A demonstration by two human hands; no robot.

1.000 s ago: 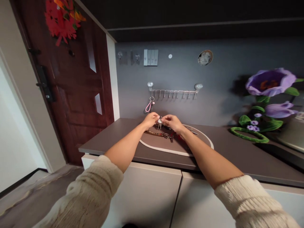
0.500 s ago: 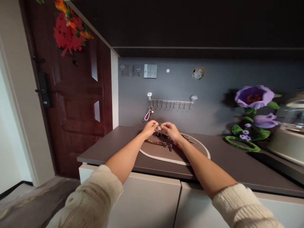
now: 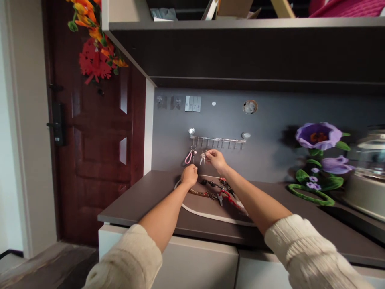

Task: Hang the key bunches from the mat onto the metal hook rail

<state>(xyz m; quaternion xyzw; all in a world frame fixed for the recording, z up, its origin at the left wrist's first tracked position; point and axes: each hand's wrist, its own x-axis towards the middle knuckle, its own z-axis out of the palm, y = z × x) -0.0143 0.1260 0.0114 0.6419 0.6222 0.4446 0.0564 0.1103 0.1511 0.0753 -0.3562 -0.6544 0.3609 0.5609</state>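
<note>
In the head view my right hand (image 3: pixel 215 160) pinches a small ring of silver keys (image 3: pixel 202 157) just below the hook rail (image 3: pixel 218 139) on the wall. The keys dangle apart from the counter. My left hand (image 3: pixel 189 175) is closed, lower and to the left; what its fingers hold, if anything, is hidden. A pink loop keychain (image 3: pixel 189 157) hangs from the rail's left end, above my left hand. Under my hands, an oval white-rimmed mat (image 3: pixel 207 215) bears several keychains, among them a red strap (image 3: pixel 228 197) and a brown patterned strap (image 3: pixel 198 193).
Purple fabric flowers (image 3: pixel 319 136) with a green looped base stand on the counter (image 3: pixel 135 200) to the right, beside a cream appliance (image 3: pixel 367 184). A shelf (image 3: pixel 240 52) overhangs the counter. A dark red door (image 3: pixel 99 160) is at the left.
My right hand has risen toward the rail with the keys. My left hand has come off the keys and moved down and left. The view has tilted up slightly.
</note>
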